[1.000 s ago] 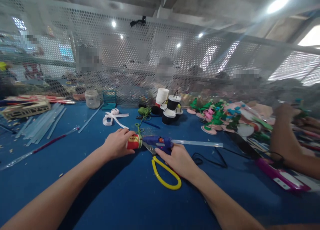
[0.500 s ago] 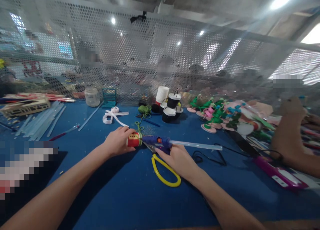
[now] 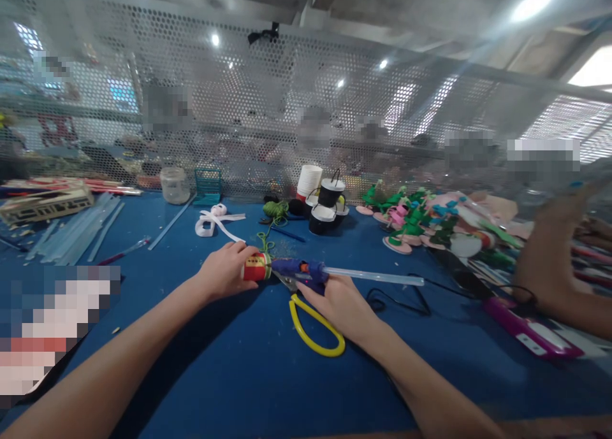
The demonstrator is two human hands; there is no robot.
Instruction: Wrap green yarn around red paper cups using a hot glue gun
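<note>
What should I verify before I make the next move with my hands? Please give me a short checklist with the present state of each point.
1. Cup held: ok, the left hand grips it on its side.
2. Glue gun held: ok, it is in the right hand.
3. Glue stick loaded: ok, it sticks out of the gun's rear.
4. Nozzle touching the cup: cannot tell; it points at the cup's end, very close.
5. Scissors out of the way: not ok, they lie right beside the gun and cup.
6. Gun hot: cannot tell from the picture.
</note>
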